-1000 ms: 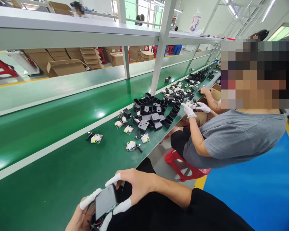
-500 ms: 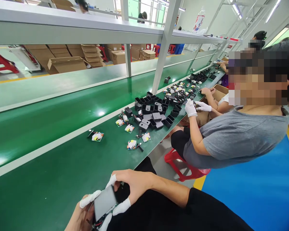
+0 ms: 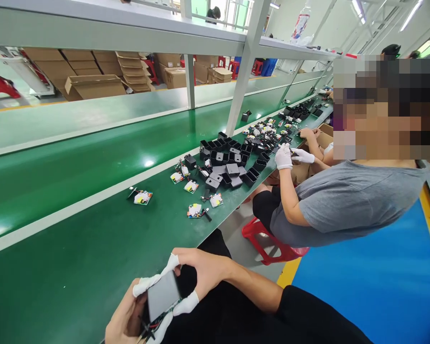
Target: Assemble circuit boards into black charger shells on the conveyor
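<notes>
At the table's near edge, a dark grey plastic case (image 3: 163, 296) is gripped between both hands, its flat side turned up. My left hand (image 3: 127, 313) is closed around its left end, where red and black wires and a bit of green circuit board stick out. White finger covers wrap the fingertips of both hands. My right hand (image 3: 204, 274) pinches the case's right side, thumb and fingers on opposite edges. What lies inside the case is mostly hidden. Ahead on the green table are several loose circuit boards (image 3: 142, 197) with white and yellow parts.
Black open cases (image 3: 251, 177) are heaped mid-table, with a pile of wired boards (image 3: 265, 134) beyond. A co-worker (image 3: 351, 200) in a grey shirt sits on a red stool (image 3: 258, 236) to the right, wearing white gloves. A shelf post (image 3: 243, 71) rises behind the table.
Both hands and the case have shifted slightly right and up in view, and the left fingertips now sit closer to the right ones. The camera view has tilted a little.
</notes>
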Available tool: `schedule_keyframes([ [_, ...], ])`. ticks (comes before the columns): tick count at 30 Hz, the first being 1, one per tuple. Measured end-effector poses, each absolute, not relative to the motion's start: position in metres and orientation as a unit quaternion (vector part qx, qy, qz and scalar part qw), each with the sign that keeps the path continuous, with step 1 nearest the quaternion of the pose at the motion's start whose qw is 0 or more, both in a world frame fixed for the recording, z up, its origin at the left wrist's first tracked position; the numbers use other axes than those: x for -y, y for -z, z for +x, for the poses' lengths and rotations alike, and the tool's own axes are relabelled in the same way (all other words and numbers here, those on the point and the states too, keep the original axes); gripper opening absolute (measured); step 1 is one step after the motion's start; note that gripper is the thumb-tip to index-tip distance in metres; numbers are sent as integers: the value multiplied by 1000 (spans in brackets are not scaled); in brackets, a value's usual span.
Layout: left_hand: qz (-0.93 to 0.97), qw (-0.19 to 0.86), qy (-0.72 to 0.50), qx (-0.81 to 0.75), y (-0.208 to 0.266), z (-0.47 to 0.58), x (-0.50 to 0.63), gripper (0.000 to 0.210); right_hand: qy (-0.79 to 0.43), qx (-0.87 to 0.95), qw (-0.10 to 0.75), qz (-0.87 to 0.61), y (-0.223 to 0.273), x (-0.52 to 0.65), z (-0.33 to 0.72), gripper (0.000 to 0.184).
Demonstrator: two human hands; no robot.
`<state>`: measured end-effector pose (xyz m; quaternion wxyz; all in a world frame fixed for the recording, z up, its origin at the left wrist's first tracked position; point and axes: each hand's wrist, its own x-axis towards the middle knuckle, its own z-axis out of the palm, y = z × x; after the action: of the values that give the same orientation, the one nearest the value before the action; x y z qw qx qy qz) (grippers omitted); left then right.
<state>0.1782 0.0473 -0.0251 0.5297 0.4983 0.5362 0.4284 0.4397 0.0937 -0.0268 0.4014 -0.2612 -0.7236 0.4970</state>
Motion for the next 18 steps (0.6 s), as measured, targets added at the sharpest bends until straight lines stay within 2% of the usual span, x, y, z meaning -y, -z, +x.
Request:
schedule_keyframes([
  [5,559,527,-443,-462,17,184,-58,83,-461,721,427,-293,9,-90,442,69],
  [9,590,516,-468,-407,-7,200,-64,71,-443,729,409,-323,-2,-87,443,66],
  [18,582,409,-596,-371,-22,218,-62,79,-376,723,490,-308,-19,-85,442,65],
])
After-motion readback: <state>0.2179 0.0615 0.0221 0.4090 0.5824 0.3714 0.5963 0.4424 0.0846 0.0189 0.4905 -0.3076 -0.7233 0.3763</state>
